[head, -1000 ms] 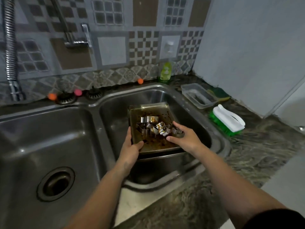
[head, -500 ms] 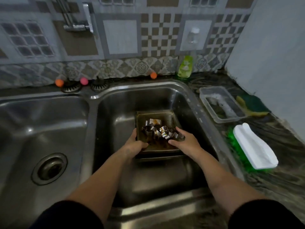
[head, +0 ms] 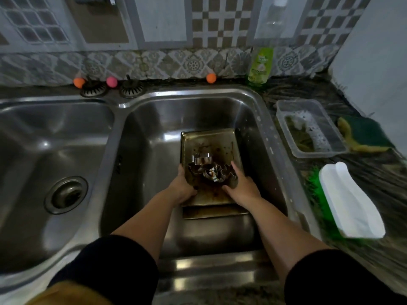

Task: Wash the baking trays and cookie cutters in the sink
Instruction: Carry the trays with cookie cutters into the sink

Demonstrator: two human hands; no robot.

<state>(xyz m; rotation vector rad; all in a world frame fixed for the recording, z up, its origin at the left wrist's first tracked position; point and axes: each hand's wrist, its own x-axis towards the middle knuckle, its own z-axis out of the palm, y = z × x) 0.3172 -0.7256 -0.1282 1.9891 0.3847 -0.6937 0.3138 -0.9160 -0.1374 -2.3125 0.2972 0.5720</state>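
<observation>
On the far left sits the left sink basin (head: 55, 150), steel and shiny, with its round drain (head: 66, 194) low in the floor. Behind it on the ledge lie two black strainer plugs (head: 132, 89), with an orange ball (head: 78, 82) and a pink ball (head: 111, 81) beside them; a second orange ball (head: 211, 77) rests further along against the patterned wall tiles.

The right sink basin (head: 154, 139) holds the work. Two baking trays are stacked inside it: the top baking tray (head: 209, 142), stained brown, lies over the lower baking tray (head: 215, 213), whose near edge shows just below it. A cluster of metal cookie cutters (head: 211, 170) sits on the top tray towards its near end. The left hand (head: 182, 188) grips the tray's left edge, thumb curled over the rim, the other fingers hidden beneath. The right hand (head: 242, 188) holds the right edge, its fingers curled round the rim and touching the nearest cutter.

Right of the basin, on the dark marbled tabletop (head: 374, 172), a green dish soap bottle (head: 259, 64) stands at the back against the wall. Nearer is a clear plastic container (head: 308, 128) with suds and something greenish inside, a green and yellow sponge (head: 365, 135) just beside it, and closest, a white-handled scrub brush (head: 350, 201) with green bristles.
</observation>
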